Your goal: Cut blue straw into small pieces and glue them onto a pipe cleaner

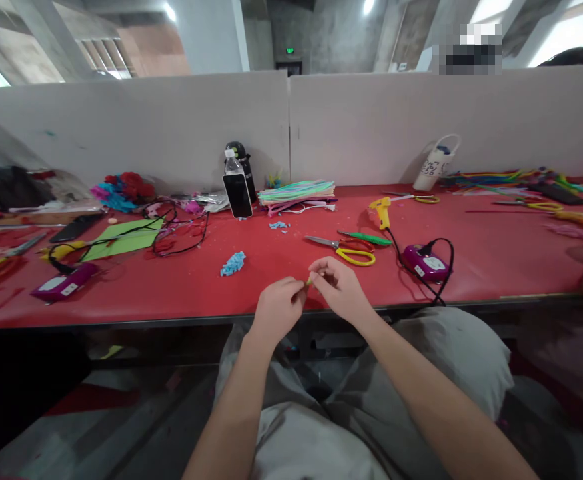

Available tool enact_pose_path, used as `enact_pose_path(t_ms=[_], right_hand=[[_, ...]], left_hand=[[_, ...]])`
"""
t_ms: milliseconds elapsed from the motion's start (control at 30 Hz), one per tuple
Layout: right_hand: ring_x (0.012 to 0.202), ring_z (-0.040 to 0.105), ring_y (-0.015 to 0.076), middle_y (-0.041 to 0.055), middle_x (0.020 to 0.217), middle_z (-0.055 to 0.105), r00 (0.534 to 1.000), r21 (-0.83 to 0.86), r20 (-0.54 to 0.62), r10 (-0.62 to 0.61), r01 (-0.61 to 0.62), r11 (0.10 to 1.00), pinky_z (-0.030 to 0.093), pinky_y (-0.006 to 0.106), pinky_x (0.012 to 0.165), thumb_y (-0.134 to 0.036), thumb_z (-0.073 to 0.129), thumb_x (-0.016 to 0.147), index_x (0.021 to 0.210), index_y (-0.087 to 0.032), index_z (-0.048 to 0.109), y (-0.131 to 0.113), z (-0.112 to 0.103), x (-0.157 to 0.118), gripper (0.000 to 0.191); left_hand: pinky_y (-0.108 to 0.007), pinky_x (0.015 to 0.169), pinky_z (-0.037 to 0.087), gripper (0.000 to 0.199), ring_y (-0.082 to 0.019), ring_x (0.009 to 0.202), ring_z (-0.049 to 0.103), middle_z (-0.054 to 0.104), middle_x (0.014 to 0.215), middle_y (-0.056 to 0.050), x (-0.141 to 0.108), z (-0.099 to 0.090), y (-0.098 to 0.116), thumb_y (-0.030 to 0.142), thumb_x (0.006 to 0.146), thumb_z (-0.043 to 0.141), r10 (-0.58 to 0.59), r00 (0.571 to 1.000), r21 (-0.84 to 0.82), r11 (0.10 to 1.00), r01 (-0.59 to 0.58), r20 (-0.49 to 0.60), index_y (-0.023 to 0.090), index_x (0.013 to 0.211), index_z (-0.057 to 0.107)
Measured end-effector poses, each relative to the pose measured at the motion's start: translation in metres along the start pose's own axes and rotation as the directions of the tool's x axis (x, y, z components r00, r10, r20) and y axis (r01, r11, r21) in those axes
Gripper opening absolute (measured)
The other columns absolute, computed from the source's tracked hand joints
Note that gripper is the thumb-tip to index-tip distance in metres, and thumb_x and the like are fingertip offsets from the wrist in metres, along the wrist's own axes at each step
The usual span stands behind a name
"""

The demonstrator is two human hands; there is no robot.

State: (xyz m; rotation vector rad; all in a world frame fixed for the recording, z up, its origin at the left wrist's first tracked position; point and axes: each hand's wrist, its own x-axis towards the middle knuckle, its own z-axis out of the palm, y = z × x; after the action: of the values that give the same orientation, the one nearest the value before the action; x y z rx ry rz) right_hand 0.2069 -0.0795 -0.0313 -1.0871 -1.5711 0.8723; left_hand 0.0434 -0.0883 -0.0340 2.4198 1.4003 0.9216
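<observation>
My left hand (280,303) and my right hand (338,287) meet above the front edge of the red table (181,293). Both pinch a small yellow-green piece (310,281) between their fingertips; most of it is hidden, so its kind is unclear. Just beyond my right hand lie scissors with yellow handles (356,257) and a tool with a green handle (371,238). A pile of small light-blue pieces (232,264) sits to the left of my hands, with a few more blue bits (278,227) farther back.
A yellow glue gun (381,212) is cabled to a purple box (426,262) on the right. Pipe cleaners (298,193) lie in a bundle at the back, near a phone (238,195) leaning on bottles. Green paper (121,239) and a second purple box (66,281) are left. A partition (171,133) closes the back.
</observation>
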Motion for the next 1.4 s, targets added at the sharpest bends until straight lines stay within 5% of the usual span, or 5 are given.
enact_pose_path(t_ms=[267, 667, 1033, 1233, 1400], right_hand=[[0.061, 0.055, 0.013, -0.0017, 0.072, 0.06, 0.974, -0.315, 0.143, -0.176, 0.213, 0.925, 0.039, 0.025, 0.06, -0.013, 0.049, 0.084, 0.102, -0.021, 0.053, -0.006, -0.003, -0.008, 0.02], [0.063, 0.056, 0.0126, -0.0009, 0.072, 0.06, 0.995, 0.19, 0.104, 0.007, -0.026, 0.981, 0.044, 0.024, 0.058, -0.032, 0.058, 0.088, 0.09, -0.021, 0.052, -0.009, 0.007, -0.01, 0.013], [0.054, 0.051, 0.0087, -0.0024, 0.063, 0.058, 0.91, 0.185, 0.394, 0.126, -0.213, 0.959, 0.042, 0.022, 0.053, -0.049, 0.059, 0.087, 0.082, -0.017, 0.056, -0.006, -0.007, 0.001, 0.032], [0.058, 0.053, 0.0074, -0.0024, 0.07, 0.059, 0.792, 0.22, 0.577, 0.202, -0.388, 0.895, 0.043, 0.02, 0.057, -0.045, 0.065, 0.083, 0.087, -0.017, 0.057, 0.001, -0.017, 0.009, 0.03], [0.055, 0.054, 0.0096, -0.0022, 0.065, 0.061, 0.671, -0.051, 0.7, 0.243, -0.292, 0.955, 0.044, 0.021, 0.052, -0.036, 0.063, 0.082, 0.085, -0.015, 0.062, 0.011, -0.024, 0.023, 0.021]], left_hand=[[-0.025, 0.055, 0.032, 0.02, -0.013, 0.058, 0.05, 0.06, 0.063, -0.002, 0.001, 0.004, 0.005, 0.013, 0.081, 0.05, -0.064, 0.995, -0.166, 0.983, 0.076, 0.077, 0.015, 0.068, 0.065], [-0.022, 0.055, 0.042, 0.021, -0.011, 0.056, 0.05, 0.057, 0.059, 0.0, 0.004, 0.002, -0.003, 0.032, 0.082, 0.064, -0.319, 0.948, -0.794, 0.574, 0.198, 0.006, 0.014, 0.073, 0.069], [-0.022, 0.055, 0.033, 0.03, -0.01, 0.058, 0.04, 0.046, 0.06, 0.003, 0.0, -0.005, -0.01, 0.038, 0.089, 0.056, -0.247, 0.969, -0.68, 0.715, 0.162, -0.029, 0.015, 0.07, 0.061], [-0.023, 0.052, 0.03, 0.031, -0.01, 0.054, 0.037, 0.041, 0.055, 0.003, -0.001, -0.011, -0.014, 0.039, 0.085, 0.056, -0.145, 0.964, -0.729, 0.632, 0.264, 0.224, 0.015, 0.065, 0.059], [-0.024, 0.053, 0.027, 0.031, -0.01, 0.054, 0.035, 0.04, 0.054, 0.003, -0.003, -0.014, -0.001, 0.031, 0.084, 0.052, -0.043, 0.925, -0.477, 0.847, 0.234, 0.377, 0.016, 0.057, 0.054]])
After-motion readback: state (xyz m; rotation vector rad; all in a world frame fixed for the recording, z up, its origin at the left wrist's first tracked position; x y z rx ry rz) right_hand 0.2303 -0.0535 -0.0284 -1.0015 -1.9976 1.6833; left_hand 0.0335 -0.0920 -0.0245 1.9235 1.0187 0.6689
